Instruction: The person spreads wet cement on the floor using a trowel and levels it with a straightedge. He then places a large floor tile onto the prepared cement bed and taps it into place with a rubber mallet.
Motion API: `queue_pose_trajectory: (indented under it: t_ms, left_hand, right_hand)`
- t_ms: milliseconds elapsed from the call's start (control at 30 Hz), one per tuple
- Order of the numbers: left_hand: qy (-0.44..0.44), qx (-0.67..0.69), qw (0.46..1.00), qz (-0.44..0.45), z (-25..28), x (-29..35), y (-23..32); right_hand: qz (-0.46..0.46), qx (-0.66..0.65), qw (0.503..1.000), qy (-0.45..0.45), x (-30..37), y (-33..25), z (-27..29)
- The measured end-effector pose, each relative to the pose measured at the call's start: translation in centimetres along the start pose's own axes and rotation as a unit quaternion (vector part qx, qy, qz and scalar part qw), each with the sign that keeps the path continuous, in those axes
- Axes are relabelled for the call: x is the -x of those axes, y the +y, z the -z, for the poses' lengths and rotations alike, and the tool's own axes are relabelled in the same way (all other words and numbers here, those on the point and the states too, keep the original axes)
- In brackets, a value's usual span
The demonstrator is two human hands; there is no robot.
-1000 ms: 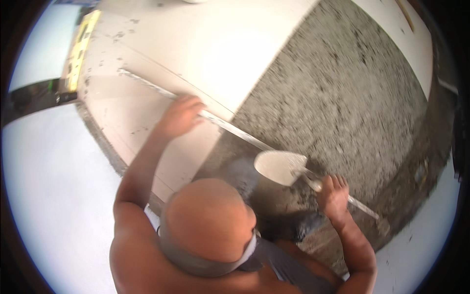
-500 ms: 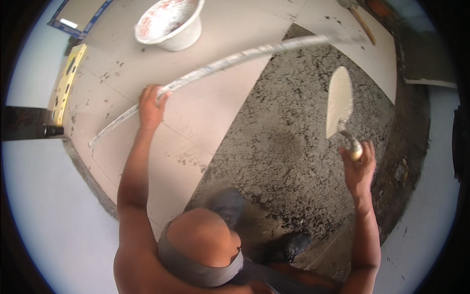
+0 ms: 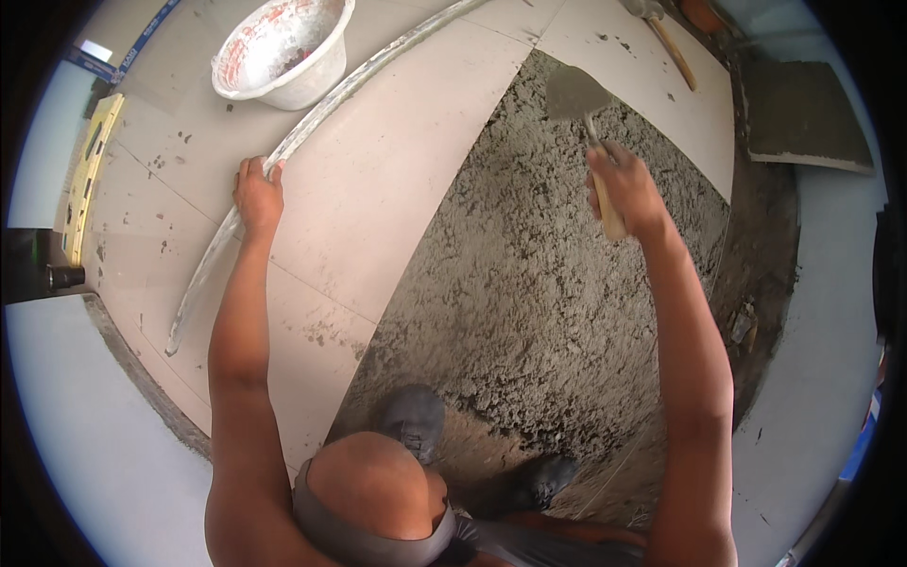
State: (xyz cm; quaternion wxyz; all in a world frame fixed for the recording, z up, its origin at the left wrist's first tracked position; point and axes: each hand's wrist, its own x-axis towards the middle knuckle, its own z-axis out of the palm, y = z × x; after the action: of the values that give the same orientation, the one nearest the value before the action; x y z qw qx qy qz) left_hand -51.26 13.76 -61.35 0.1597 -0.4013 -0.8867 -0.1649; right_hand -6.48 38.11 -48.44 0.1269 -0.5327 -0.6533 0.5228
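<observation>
Left hand (image 3: pixel 257 198): fingers wrapped on the long pale bar (image 3: pixel 326 106), part-way along it. Bar slants over the tiled floor (image 3: pixel 406 180), near end by the floor's left edge, far end out of view; whether it rests on the tiles, can't tell. Bucket (image 3: pixel 326 71) just beside it. Right hand (image 3: pixel 624 194): clamped round the wooden handle of the trowel (image 3: pixel 576 93), blade at the far corner of the mortar bed (image 3: pixel 529 274); contact unclear.

Handling, judged: bar stiff, fairly light but unwieldy for its length; best taken near mid-length, pale smears perhaps slick. Trowel light, rigid; hold by handle, clear of the grey-coated blade. Mortar likely damp, crumbly, easily dented.
</observation>
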Motion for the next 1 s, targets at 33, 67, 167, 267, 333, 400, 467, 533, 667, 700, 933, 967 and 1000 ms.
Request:
queue_pose_trajectory:
  t_ms: [33,67,167,267,333,400,467,533,667,700,933,967,1000]
  left_hand:
    - [-0.001,-0.002,1.0,0.004,-0.5,0.0,0.1]
    - [-0.003,-0.009,1.0,0.01,-0.9,0.2,0.1]
    - [-0.023,-0.024,0.999,0.033,-1.6,0.5,-0.2]
    - [-0.041,-0.036,0.998,0.042,-1.0,0.6,-0.6]
    - [-0.01,-0.063,0.998,0.017,-0.4,1.1,0.0]
    - [0.01,-0.059,0.998,-0.027,0.4,1.3,0.9]
    - [0.02,-0.056,0.996,-0.062,1.7,1.7,1.7]
    - [0.022,-0.041,0.995,-0.092,2.3,1.8,3.4]
    - [0.005,0.008,0.993,-0.117,2.0,1.8,7.1]
    - [0.004,0.021,0.992,-0.123,1.7,2.1,7.2]
    - [-0.084,0.02,0.983,-0.16,0.8,2.1,11.0]
    - [-0.104,0.01,0.981,-0.162,0.6,2.0,11.9]
    - [-0.125,-0.005,0.979,-0.163,0.4,1.9,12.5]
  right_hand:
    - [0.005,-0.008,1.0,0.0,-2.4,-0.2,0.2]
    - [0.01,-0.018,1.0,-0.002,-4.8,-0.2,0.2]
    - [-0.026,0.002,1.0,0.012,-10.4,-1.4,-0.5]
    - [-0.071,0.021,0.997,0.025,-13.8,-2.3,-1.2]
    - [-0.073,0.037,0.996,0.022,-14.9,-2.6,-1.2]
    - [-0.089,0.045,0.995,0.018,-16.0,-2.5,-0.8]
    - [-0.086,0.064,0.994,0.006,-14.8,-3.4,-1.9]
    - [-0.087,0.088,0.992,0.003,-12.3,-3.8,-2.7]
    - [-0.064,0.202,0.971,-0.114,-5.7,-2.6,-5.8]
    - [-0.052,0.24,0.957,-0.156,-3.5,-2.7,-7.3]
    - [-0.114,0.104,0.947,-0.281,15.5,0.4,-15.5]
    - [0.074,0.183,0.939,-0.283,18.0,3.7,-16.4]
    - [0.122,0.187,0.926,-0.305,19.6,5.0,-16.7]
